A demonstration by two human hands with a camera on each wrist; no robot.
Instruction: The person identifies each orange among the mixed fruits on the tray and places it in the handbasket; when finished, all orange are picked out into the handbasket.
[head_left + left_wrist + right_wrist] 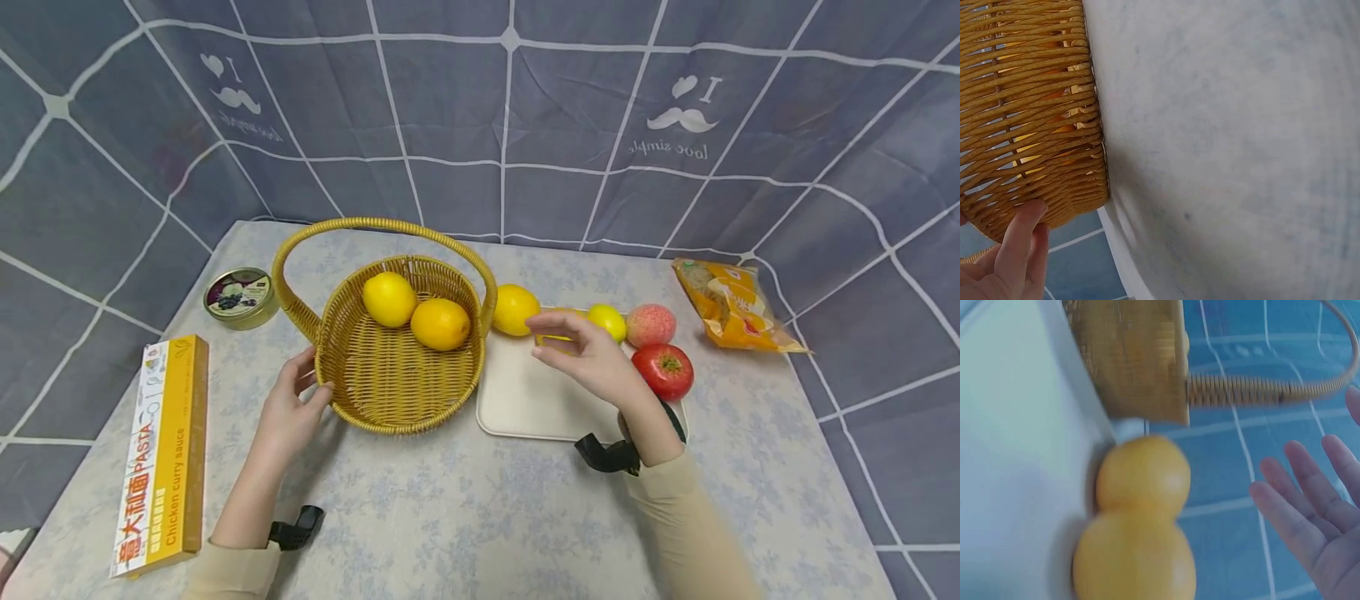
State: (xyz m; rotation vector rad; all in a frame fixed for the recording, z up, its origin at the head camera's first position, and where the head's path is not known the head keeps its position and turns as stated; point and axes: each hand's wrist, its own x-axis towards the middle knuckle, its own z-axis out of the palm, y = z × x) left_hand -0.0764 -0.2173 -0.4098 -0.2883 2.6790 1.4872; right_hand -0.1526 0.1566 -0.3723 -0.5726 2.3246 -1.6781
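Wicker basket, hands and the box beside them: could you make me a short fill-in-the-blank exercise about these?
1. The wicker basket holds ____ yellow fruits.
2. The person's left hand touches the ____.
3. The right hand holds ____.
4. The red capital letters on the yellow-and-white box spell ____.

Missing words: two; basket; nothing; PASTA.

Room: near half of basket (397, 390), from above | Obstacles: arched handle (375, 223), two yellow fruits (440, 325) (toward the back)
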